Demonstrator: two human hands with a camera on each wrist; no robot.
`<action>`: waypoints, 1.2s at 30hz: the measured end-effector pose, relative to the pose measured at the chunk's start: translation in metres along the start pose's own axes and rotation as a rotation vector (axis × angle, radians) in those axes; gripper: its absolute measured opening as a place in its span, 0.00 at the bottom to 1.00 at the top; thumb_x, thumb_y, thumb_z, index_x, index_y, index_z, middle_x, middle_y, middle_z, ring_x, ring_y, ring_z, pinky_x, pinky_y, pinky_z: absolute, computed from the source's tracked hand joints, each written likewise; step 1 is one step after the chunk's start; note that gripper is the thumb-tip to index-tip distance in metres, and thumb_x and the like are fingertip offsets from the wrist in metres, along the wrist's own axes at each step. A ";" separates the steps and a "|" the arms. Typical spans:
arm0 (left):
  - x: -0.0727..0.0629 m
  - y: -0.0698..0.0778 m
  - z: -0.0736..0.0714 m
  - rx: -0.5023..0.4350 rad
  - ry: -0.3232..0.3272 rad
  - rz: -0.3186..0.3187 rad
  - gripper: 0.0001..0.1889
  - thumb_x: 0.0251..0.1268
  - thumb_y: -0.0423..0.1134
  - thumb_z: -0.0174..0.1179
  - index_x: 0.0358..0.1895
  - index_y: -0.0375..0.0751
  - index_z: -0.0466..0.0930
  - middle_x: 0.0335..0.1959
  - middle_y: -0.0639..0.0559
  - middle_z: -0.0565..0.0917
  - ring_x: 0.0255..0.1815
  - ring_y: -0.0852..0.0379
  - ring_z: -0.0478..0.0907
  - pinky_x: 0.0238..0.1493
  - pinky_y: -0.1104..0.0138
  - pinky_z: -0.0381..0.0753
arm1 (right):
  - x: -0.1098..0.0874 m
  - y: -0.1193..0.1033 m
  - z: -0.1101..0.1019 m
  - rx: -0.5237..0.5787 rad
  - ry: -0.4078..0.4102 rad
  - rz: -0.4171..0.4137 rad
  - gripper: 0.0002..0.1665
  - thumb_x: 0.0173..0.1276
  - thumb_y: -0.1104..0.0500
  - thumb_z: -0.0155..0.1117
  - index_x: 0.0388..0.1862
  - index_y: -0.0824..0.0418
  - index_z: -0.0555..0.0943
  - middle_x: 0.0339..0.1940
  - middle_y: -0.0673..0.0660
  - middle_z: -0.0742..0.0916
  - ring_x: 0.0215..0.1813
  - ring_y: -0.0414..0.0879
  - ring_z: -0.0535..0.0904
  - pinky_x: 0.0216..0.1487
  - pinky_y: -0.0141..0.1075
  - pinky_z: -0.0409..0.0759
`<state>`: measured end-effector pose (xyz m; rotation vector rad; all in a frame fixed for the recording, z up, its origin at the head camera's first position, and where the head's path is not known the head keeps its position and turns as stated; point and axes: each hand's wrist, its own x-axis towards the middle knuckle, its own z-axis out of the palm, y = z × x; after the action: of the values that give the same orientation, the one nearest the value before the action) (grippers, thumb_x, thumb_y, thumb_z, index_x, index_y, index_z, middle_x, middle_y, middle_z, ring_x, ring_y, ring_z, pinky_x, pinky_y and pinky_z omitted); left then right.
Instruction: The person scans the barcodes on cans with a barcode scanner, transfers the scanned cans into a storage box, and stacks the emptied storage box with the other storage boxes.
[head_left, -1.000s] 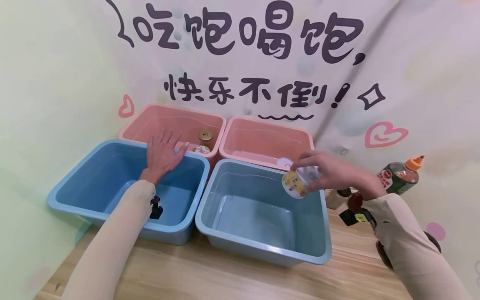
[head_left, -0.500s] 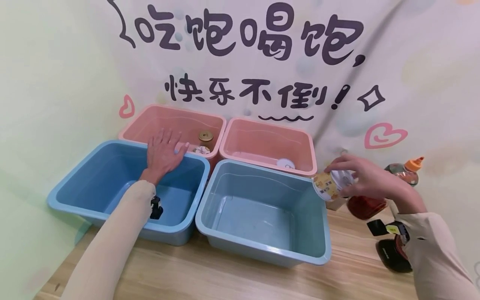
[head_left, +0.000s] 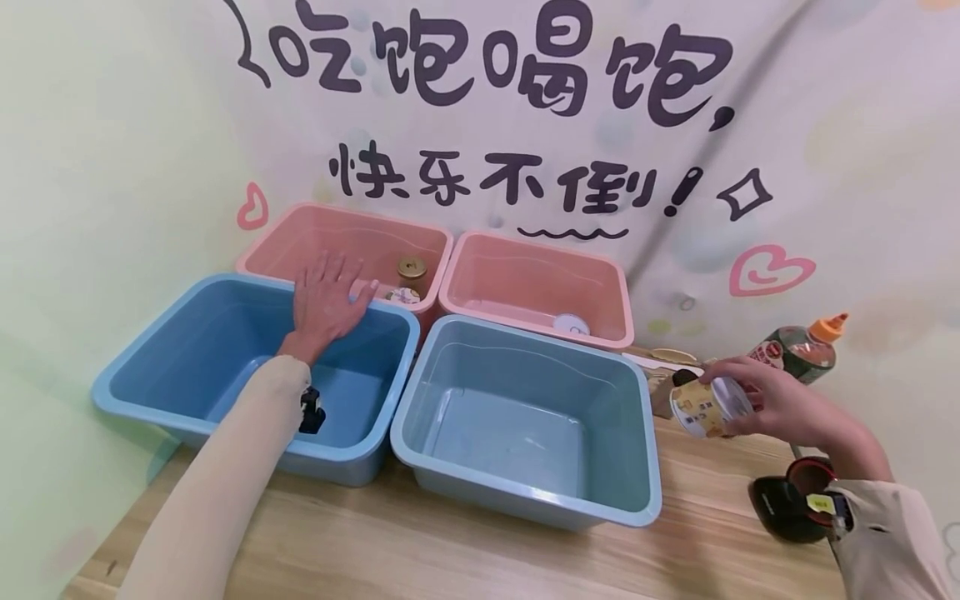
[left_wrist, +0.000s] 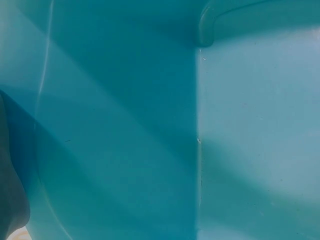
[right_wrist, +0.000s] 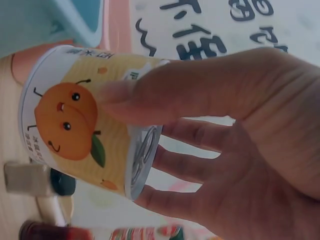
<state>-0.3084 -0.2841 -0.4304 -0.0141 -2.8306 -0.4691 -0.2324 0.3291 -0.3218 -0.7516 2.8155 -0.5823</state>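
Note:
My right hand (head_left: 795,404) holds a small food can (head_left: 703,408) tilted on its side, above the table to the right of the grey-blue bin. In the right wrist view the can (right_wrist: 65,120) shows a yellow label with a smiling orange fruit, and a pull tab on the end facing the palm. The thumb lies along its label, with fingers at the far side. My left hand (head_left: 326,304) rests, fingers straight, on the far rim of the deep-blue bin (head_left: 172,329), overlapping the pink bin behind. Mostly that bin's inside fills the left wrist view.
A gold-topped can (head_left: 411,271) and a patterned round lid (head_left: 403,296) are in the left pink bin (head_left: 352,221). The right pink bin (head_left: 540,246) contains a white-topped item (head_left: 572,324). An orange-capped bottle (head_left: 802,350) and black object (head_left: 780,508) stand right of the grey-blue bin (head_left: 525,500).
My right hand has carried the can from over the grey-blue bin rightward past its rim, and lower over the table. The left hand has stayed on the rim.

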 end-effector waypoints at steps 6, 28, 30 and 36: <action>-0.001 -0.001 0.001 -0.011 -0.006 -0.006 0.39 0.73 0.64 0.41 0.79 0.45 0.54 0.82 0.38 0.50 0.83 0.36 0.39 0.78 0.36 0.38 | -0.019 0.022 0.008 0.005 0.023 0.043 0.35 0.47 0.67 0.80 0.56 0.57 0.78 0.56 0.60 0.78 0.50 0.54 0.78 0.40 0.36 0.80; 0.000 -0.001 -0.002 -0.013 -0.019 -0.010 0.38 0.74 0.64 0.40 0.79 0.44 0.56 0.82 0.37 0.51 0.83 0.36 0.39 0.79 0.37 0.37 | -0.057 0.084 0.023 0.064 -0.003 0.075 0.33 0.48 0.67 0.78 0.55 0.60 0.78 0.50 0.32 0.75 0.45 0.25 0.72 0.37 0.28 0.77; 0.000 0.000 -0.002 -0.014 -0.019 -0.008 0.38 0.74 0.64 0.39 0.79 0.43 0.56 0.82 0.37 0.51 0.83 0.36 0.39 0.79 0.37 0.37 | -0.058 0.085 0.024 0.068 -0.028 0.103 0.33 0.50 0.65 0.78 0.56 0.60 0.77 0.51 0.31 0.73 0.45 0.26 0.72 0.37 0.29 0.77; 0.002 0.000 0.000 -0.008 -0.021 -0.003 0.39 0.74 0.64 0.38 0.79 0.43 0.56 0.81 0.37 0.52 0.83 0.36 0.39 0.79 0.38 0.36 | -0.060 0.086 0.023 0.069 -0.050 0.153 0.35 0.50 0.64 0.78 0.59 0.63 0.76 0.54 0.38 0.76 0.45 0.25 0.71 0.40 0.37 0.79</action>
<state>-0.3108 -0.2842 -0.4299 -0.0158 -2.8499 -0.4842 -0.2127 0.4207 -0.3748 -0.5251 2.7599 -0.6220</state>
